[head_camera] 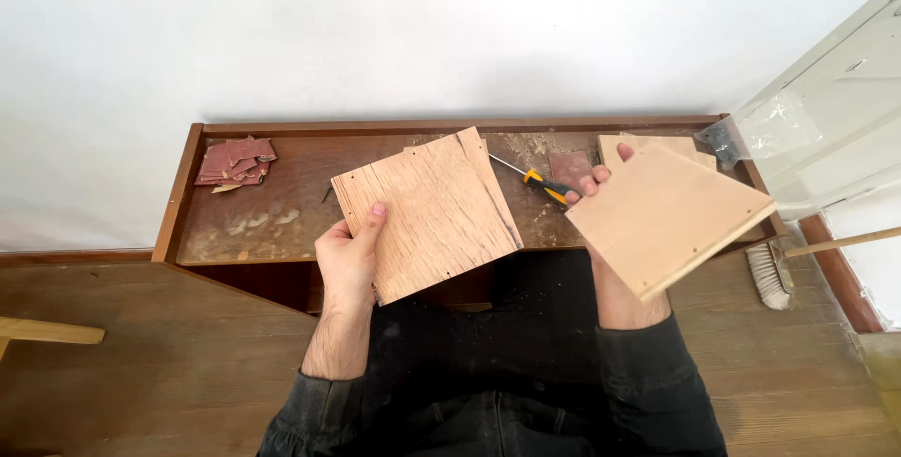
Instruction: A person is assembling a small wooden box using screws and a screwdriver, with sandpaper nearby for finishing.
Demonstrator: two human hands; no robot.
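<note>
White wall behind, dusty brown workbench point(244, 222) below. Left hand point(349, 255) grips a grainy wood panel point(427, 213) by its edge, thumb on top, tilted face-up for viewing. Right hand point(601, 232) clasps a paler panel point(668, 218) from beneath, fingertips curling over. Screwdriver point(537, 180) lies between them.

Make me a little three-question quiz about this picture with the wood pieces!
1. True or false: each hand holds a wooden board.
2. What lies on the tray between the two boards? A) screwdriver B) hammer C) saw
3. Where is the pile of sandpaper pieces?

Key:
1. True: left hand grips the darker board, right hand the paler board.
2. A, the screwdriver.
3. The sandpaper pieces lie in the wooden tray's far left corner.
</note>
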